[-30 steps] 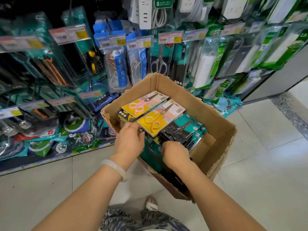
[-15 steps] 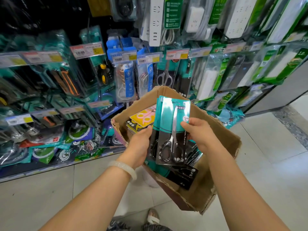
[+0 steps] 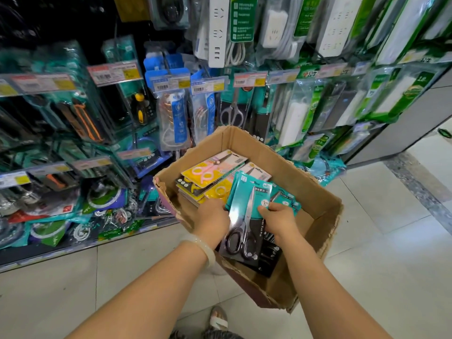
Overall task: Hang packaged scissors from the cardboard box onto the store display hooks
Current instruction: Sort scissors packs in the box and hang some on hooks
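I had both hands down in the cardboard box (image 3: 315,189), which stood open-topped on the tile floor (image 3: 381,253) just in front of the display hooks (image 3: 234,77). My right hand (image 3: 278,220) pinched the right edge of a teal-carded pack of scissors (image 3: 247,216), thumb on its face and fingers curled behind, while my left hand (image 3: 214,220) gripped the left side of the same stack, so the cards stayed squared together and tilted up towards me. I held them that way, I judged, to lift several at once with the hang-holes uppermost. The yellow packs (image 3: 210,172) lay flat in the far half of the box, untouched. The box walls stood close on either side of my wrists, leaving room only straight upward; above the far rim, a hanging pair of scissors (image 3: 233,113) marked the likely hook.
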{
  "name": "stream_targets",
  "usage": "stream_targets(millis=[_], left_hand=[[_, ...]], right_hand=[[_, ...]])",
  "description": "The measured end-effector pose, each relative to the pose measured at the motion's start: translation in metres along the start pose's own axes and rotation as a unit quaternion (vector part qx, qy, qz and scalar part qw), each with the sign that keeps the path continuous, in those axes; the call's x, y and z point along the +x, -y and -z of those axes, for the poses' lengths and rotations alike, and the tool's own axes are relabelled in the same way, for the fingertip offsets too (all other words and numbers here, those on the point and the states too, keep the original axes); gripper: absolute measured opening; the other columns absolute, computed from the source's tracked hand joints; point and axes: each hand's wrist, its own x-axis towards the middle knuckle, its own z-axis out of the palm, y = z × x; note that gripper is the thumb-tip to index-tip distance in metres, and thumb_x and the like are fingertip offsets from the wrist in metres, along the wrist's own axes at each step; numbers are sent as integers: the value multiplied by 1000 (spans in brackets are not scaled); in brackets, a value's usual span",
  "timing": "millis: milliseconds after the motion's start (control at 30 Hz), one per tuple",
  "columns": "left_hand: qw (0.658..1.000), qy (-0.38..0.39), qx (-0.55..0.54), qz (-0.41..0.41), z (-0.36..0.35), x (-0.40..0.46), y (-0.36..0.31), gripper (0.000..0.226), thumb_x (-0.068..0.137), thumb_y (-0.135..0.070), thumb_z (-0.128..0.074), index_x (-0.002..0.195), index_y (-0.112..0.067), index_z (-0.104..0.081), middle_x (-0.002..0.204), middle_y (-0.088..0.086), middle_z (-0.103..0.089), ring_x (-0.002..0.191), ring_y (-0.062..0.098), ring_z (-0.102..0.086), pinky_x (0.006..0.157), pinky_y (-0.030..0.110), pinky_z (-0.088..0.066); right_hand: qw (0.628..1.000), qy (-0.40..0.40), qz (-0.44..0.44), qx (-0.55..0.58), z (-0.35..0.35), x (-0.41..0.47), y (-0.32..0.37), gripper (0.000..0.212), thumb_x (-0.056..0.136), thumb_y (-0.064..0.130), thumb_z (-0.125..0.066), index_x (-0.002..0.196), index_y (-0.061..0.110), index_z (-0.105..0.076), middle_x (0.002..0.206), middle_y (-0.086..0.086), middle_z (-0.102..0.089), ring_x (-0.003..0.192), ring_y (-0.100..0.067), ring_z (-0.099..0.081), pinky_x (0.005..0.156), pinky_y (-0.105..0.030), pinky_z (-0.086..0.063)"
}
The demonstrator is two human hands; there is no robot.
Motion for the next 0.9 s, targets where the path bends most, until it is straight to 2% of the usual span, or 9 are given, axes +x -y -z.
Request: stream_targets(millis=[133, 200, 267, 367, 500, 600, 700, 800, 900], left_hand=[[999, -3, -18, 49, -1, 0, -2, 15, 94, -18, -52, 100, -11, -64, 114, 8, -63, 105, 25, -58, 70, 27, -39], [994, 7, -79, 70, 1, 3, -1, 10, 96, -17, -48, 94, -13, -57, 117, 7, -61, 104, 23, -55, 71, 27, -39], [981, 19, -175, 85, 4, 5, 3, 11, 96, -16, -45, 97, -12, -55, 118, 6, -60, 102, 22, -55, 77, 30, -45], [919, 29, -374, 120, 17, 3, 7, 13, 97, -18, -45, 97, -19, -58, 114, 6, -65, 103, 23, -62, 92, 42, -51], [843, 42, -529, 80, 48, -8, 10, 11, 95, -18, -55, 93, -22, -65, 100, 5, -73, 96, 25, -69, 89, 45, -54], [832, -14, -550, 70, 75, -11, 21, 16, 91, -9, -59, 87, -22, -67, 96, 6, -73, 92, 28, -69, 84, 45, -56], [814, -82, -569, 85, 105, -8, 42, 10, 88, -7, -61, 90, -15, -68, 97, 11, -73, 93, 32, -69, 83, 49, -56], [785, -153, -595, 79, 139, -8, 68, 12, 90, -3, -59, 99, -6, -66, 103, 15, -71, 94, 31, -68, 84, 44, -56], [764, -192, -611, 79, 168, -8, 101, 10, 93, -11, -58, 96, -7, -67, 102, 18, -71, 99, 36, -66, 87, 54, -53]], right_hand=[[993, -46, 46, -97, 7, -3, 13, 8, 90, 18, -60, 88, 11, -64, 90, -13, -66, 88, -31, -65, 77, -43, -52], [994, -56, 64, -64, 13, -3, 18, 14, 90, 15, -60, 88, 1, -65, 97, -22, -67, 92, -36, -65, 76, -41, -52], [997, -45, 67, -3, 14, -7, 27, 11, 91, 10, -58, 83, 7, -64, 99, -21, -68, 83, -30, -63, 67, -35, -47], [995, -34, 87, 38, 7, -12, 42, 16, 92, 9, -56, 89, -4, -64, 93, -22, -67, 67, -20, -49, 55, -26, -35], [988, -24, 134, 67, -21, -21, 71, 15, 91, 6, -53, 92, 2, -68, 77, -1, -64, 62, -12, -51, 50, -20, -37], [980, 12, 181, 83, -49, -30, 93, 16, 90, 6, -55, 79, 7, -66, 69, 3, -63, 64, -11, -52, 61, -25, -42], [969, 65, 231, 58, -83, -42, 109, 13, 87, 9, -63, 75, 14, -61, 60, 14, -61, 55, 0, -52, 57, -20, -44], [963, 113, 241, 32, -124, -56, 115, 9, 82, 11, -70, 81, 6, -62, 76, -9, -66, 69, -16, -58, 69, -34, -50], [958, 148, 236, 68, -165, -70, 121, 18, 84, 5, -66, 70, 0, -55, 71, -16, -55, 70, -22, -48, 66, -37, -40]])
